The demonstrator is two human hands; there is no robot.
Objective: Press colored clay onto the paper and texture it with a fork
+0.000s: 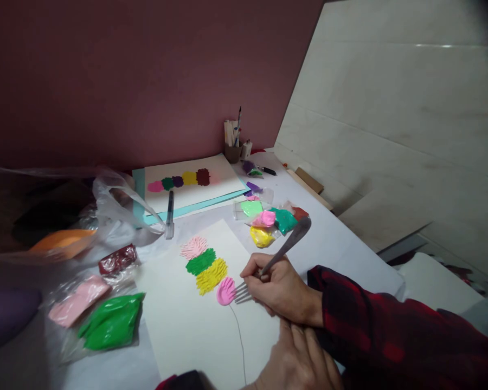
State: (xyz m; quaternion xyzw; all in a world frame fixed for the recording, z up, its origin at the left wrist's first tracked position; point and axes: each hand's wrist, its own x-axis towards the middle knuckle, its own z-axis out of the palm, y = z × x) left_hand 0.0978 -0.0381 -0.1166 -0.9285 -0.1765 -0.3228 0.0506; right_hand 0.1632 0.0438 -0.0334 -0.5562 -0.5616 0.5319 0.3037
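Observation:
My right hand (280, 284) is closed around a fork (287, 246), its handle pointing up and to the right. The tines are at the right edge of a round pink clay piece (226, 291), which shows curved grooves. Above it on the white paper (187, 341) are textured clay patches in yellow (211, 276), green (201, 262) and pale pink (194, 247). A thin drawn line runs down from the pink piece. My left hand (299, 360) lies flat on the paper's lower right, just below my right hand, fingers stretched out.
Clay packets, including a green one (111, 322) and a dark red one (117, 260), lie left of the paper. More packets (264, 219) sit behind my right hand. A marker (169, 214), a coloured sheet (223, 173), a plastic bag (117, 200) and a pen cup (233, 153) stand farther back.

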